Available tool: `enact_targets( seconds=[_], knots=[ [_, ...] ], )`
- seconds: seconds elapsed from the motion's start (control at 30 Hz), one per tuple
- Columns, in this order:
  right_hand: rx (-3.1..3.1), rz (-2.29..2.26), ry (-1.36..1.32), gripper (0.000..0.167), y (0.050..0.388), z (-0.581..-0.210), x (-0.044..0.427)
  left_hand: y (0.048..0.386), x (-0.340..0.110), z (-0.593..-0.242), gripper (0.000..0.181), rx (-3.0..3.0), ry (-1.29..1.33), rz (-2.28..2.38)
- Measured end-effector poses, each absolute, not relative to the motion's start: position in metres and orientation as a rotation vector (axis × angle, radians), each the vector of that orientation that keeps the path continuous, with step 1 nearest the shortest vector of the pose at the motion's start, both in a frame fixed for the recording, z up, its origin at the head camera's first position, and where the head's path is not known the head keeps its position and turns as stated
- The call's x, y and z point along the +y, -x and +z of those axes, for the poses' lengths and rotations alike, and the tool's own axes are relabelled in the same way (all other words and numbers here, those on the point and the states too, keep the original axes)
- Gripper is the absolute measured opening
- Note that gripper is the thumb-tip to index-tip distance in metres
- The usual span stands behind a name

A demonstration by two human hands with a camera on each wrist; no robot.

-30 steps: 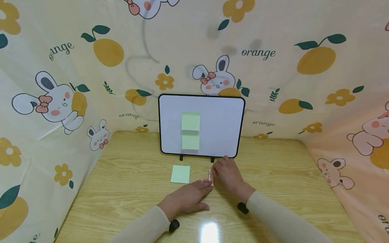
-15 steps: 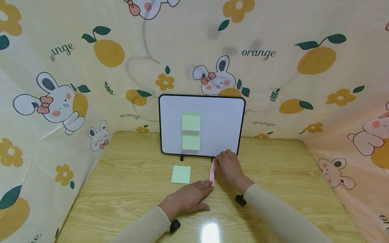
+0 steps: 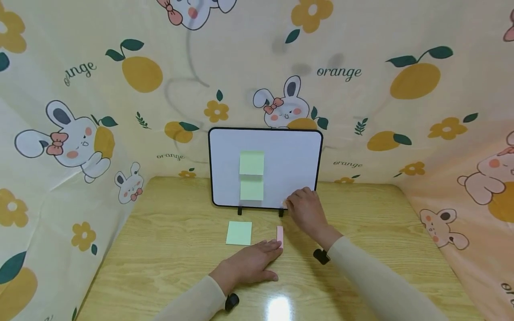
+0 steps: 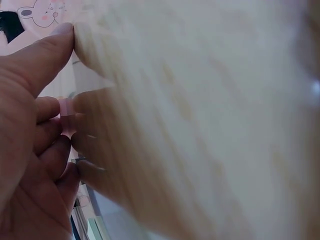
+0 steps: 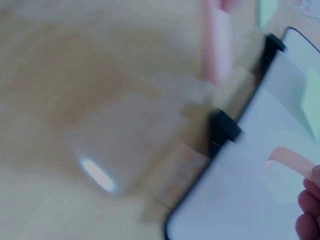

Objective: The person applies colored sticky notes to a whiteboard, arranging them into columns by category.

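My left hand (image 3: 253, 263) lies palm down on the table, straight fingertips pressing the near end of a narrow pink sticky-note pad (image 3: 279, 232). In the left wrist view the pad (image 4: 66, 115) shows beside the fingertips of that hand (image 4: 35, 120). Before the lower right of the whiteboard (image 3: 292, 171), my right hand (image 3: 309, 214) pinches a pink sticky-note strip. The strip (image 5: 292, 161) curls at its free end in the right wrist view, where only some fingers (image 5: 309, 225) show. Two green sticky notes (image 3: 251, 162) are on the board, one above the other.
A green sticky-note pad or sheet (image 3: 238, 233) lies on the table left of the pink pad. Black feet (image 3: 280, 212) hold up the whiteboard. A printed cloth (image 3: 345, 107) hangs behind and at both sides of the wooden table (image 3: 160, 240).
My right hand has peeled a strip off the pink pad and carried it up and away to the whiteboard's lower right. The left hand has stayed on the pad.
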State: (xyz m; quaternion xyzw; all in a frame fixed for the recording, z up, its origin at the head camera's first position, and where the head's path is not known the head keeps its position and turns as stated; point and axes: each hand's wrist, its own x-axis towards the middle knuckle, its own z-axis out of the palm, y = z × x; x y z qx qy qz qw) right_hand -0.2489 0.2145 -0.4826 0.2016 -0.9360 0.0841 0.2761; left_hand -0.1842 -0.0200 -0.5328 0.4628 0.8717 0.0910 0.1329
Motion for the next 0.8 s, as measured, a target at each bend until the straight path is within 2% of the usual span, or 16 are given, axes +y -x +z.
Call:
enact_targets(
  seconds=[0.43,0.8],
  knots=[
    [-2.006,0.084,-0.61,0.01,0.288,-0.417,0.212,0.184,-0.021,-0.536,0.077,2.537,-1.345,0.294],
    [-1.962,0.015,-0.591,0.008,0.308,-0.414,0.215,0.184,-0.02,-0.533,0.077,2.514,-1.341,0.333]
  ],
)
